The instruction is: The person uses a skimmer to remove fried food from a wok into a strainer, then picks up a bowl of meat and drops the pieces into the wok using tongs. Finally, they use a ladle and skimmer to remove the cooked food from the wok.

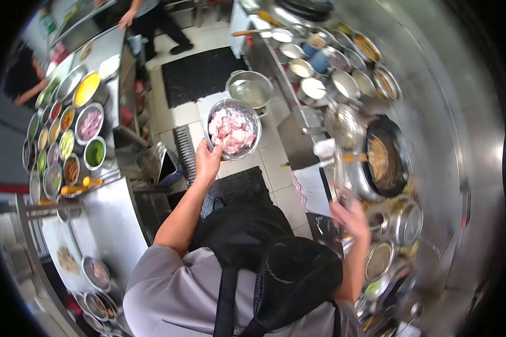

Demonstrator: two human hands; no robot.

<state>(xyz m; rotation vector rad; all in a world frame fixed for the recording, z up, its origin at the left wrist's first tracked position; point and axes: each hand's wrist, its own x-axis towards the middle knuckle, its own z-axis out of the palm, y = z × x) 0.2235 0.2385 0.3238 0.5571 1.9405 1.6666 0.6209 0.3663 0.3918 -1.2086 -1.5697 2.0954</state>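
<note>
Holds steel bowl of raw meat aloft in left hand, fingers clasping its near rim; grips ladle handle in right hand, fingers wrapped shut, beside wok.

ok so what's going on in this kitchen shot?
A person stands at a cooking line. Their left hand holds up a metal bowl of raw meat pieces over the floor between the counters. Their right hand has its fingers around the handle of a ladle that reaches up beside the wok, which holds brownish food. Seasoning pots line the range, and ingredient bowls sit to the left. Another person stands at the far end.
</note>
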